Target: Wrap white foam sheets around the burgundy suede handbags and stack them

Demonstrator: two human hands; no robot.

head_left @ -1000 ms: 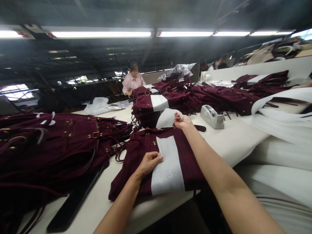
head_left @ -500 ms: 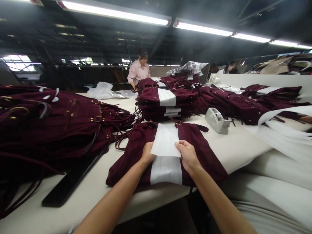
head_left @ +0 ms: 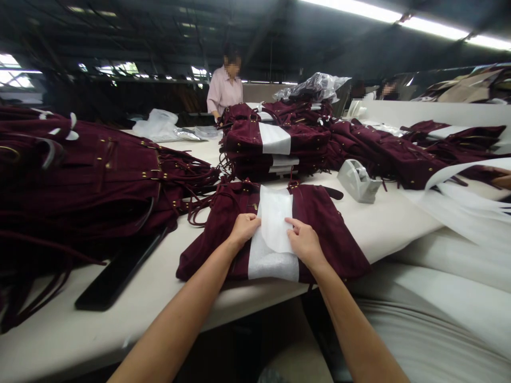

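Observation:
A burgundy bag [head_left: 331,234] lies flat at the table's front edge, its handle side away from me. Around its middle runs a white foam sheet strip [head_left: 273,266], whose upper end overlaps the lower part. My left hand [head_left: 243,230] is closed on the left edge of that strip, fingertips pinched. At the right edge, my right hand [head_left: 305,243] holds the strip with its index finger against the top side and the other fingers curled; the thumb is partly hidden. Both hands rest close over the bag.
Behind the bag stands a stack of banded burgundy bags [head_left: 275,141]. A grey tape dispenser [head_left: 358,182] is to the right, near loose white foam strips [head_left: 459,213]. More burgundy bags [head_left: 88,175] and a long black bar [head_left: 120,274] lie left. A person [head_left: 225,88] stands behind.
The foam strip's loose end has come down flatter onto the bag. Both hands moved with it, the right index finger now straighter. My view has tilted down slightly.

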